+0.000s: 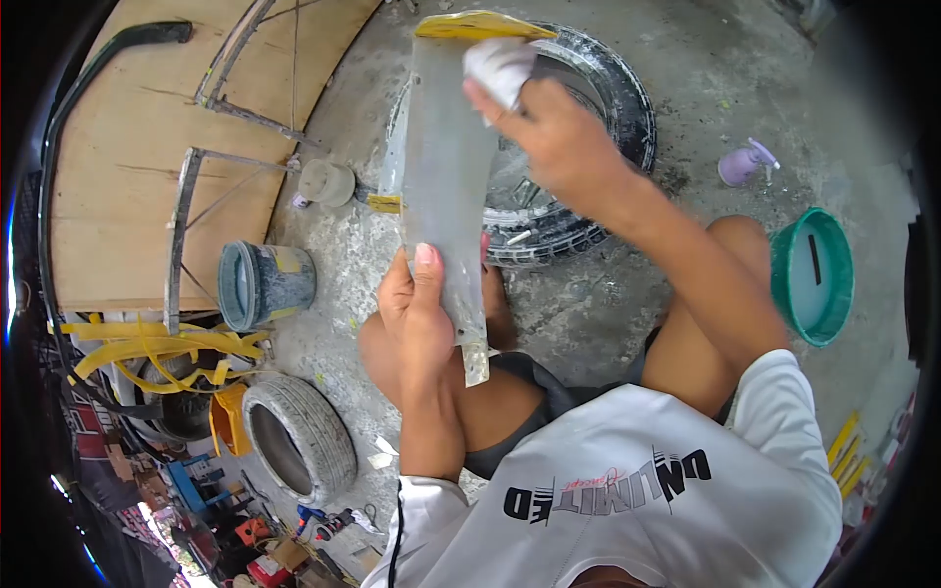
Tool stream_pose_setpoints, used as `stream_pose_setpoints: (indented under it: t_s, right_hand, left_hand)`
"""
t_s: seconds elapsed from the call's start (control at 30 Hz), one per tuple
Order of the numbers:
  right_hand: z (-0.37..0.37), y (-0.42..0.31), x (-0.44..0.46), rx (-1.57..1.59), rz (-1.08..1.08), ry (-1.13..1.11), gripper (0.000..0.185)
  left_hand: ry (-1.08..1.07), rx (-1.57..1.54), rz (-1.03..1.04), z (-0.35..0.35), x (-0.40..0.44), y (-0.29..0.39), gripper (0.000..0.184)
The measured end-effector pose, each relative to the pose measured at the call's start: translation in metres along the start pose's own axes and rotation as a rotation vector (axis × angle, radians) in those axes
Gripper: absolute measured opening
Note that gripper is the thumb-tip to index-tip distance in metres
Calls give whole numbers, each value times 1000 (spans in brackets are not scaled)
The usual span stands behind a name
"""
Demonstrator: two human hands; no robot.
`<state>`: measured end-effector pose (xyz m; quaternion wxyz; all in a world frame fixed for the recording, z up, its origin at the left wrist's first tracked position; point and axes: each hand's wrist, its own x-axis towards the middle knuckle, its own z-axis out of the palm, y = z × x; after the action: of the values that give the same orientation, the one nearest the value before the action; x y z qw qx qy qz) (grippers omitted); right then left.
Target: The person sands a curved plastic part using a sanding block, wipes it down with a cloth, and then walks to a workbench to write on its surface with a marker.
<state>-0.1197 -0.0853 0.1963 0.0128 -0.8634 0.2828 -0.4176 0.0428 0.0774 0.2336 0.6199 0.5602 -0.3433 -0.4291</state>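
Note:
A long grey panel (446, 157) with a yellow end at its top is held up in front of me. My left hand (417, 304) grips its lower part, thumb on the near face and fingers round the edge. My right hand (559, 137) is closed on a whitish cloth (500, 69), which lies against or very near the upper right of the panel. That hand and cloth are slightly blurred. Behind the panel a black tyre (627, 88) with white smears lies flat on the floor, partly hidden by the panel and my right arm.
A dark bucket (265, 284) and a worn tyre (299, 441) stand at the left, near yellow strips (147, 343). Metal frames rest by a wooden board (118, 196). On the right are a green basin (833, 274) of liquid and a purple spray bottle (740, 167).

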Motion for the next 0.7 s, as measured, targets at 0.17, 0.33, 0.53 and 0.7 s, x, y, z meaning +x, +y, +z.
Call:
stream_pose_setpoints:
  t_s: [0.17,0.33,0.53,0.7]
  right_hand:
    - [23,-57,-34,480,-336,-446,39]
    - [98,-55,-50,622,477,-399,33]
    - [239,-79,-70,199,552,-505,53]
    - [232,-87,-71,-116,418,-815,74]
  left_hand:
    - [258,29,12,-64,15,6,42]
    - [395,-69,155,-126,2,11,48]
    - [262,-243,-40,-151,-23,15,53]
    - [45,-340,-327,-153,-24,6,52]
